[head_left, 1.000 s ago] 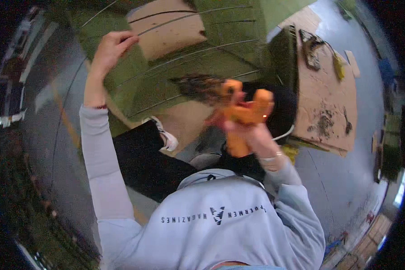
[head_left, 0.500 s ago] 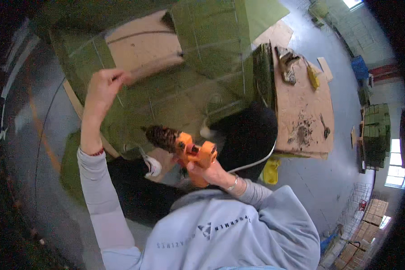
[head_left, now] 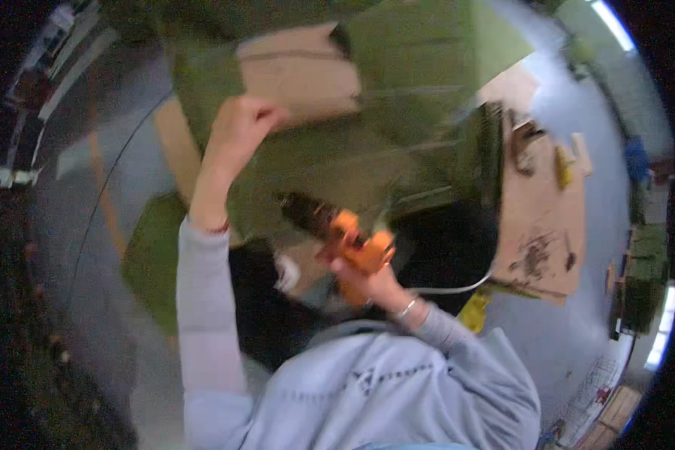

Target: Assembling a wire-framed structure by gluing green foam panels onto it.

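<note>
My right hand (head_left: pixel 379 283) is wrapped round the grip of an orange glue gun (head_left: pixel 369 255). Its dark, crusted front points away to the upper left, over a green surface (head_left: pixel 412 112) with pale straight lines. My left hand (head_left: pixel 236 135) is raised at the left, well apart from the gun. Its thumb and fingers are pinched together; whatever they may hold is lost in blur. Just beyond these fingers lies a tan rectangular piece (head_left: pixel 300 79) on the green surface. Dark-clothed legs (head_left: pixel 446 236) are on either side below the gun.
At the right is a stack topped with tan cardboard (head_left: pixel 540 210), marked by dark stains (head_left: pixel 534 256). A yellow tool (head_left: pixel 563 166) lies on it. A pale cord (head_left: pixel 454 289) curves past my right forearm. Another yellow object (head_left: pixel 472 311) sits on the grey floor below the stack.
The whole view has shifted, so the scene sits farther right and somewhat lower. My left hand stays raised and pinched, and the glue gun remains in my right hand.
</note>
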Tool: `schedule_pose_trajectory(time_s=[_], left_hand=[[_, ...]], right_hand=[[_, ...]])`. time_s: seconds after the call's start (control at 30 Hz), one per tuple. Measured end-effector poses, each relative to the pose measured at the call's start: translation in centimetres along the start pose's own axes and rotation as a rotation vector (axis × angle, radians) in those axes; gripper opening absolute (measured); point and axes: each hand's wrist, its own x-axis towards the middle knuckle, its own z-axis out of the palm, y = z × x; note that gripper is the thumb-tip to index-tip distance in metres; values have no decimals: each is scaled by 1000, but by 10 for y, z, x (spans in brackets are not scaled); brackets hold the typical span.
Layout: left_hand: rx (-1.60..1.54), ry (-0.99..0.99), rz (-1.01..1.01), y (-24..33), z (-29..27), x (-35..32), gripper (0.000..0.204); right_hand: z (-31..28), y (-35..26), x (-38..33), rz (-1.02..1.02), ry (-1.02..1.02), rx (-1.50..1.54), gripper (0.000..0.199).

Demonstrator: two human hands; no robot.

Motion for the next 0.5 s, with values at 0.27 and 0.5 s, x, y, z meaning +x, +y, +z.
schedule_pose_trajectory(time_s=[0.27,0.5], left_hand=[[-11,25,25,-5,11,-20,21],[-6,37,31,-13,12,-15,24]], right_hand=[[29,4,1,63,-72,241,33],[48,1,4,-59,38,481,29]])
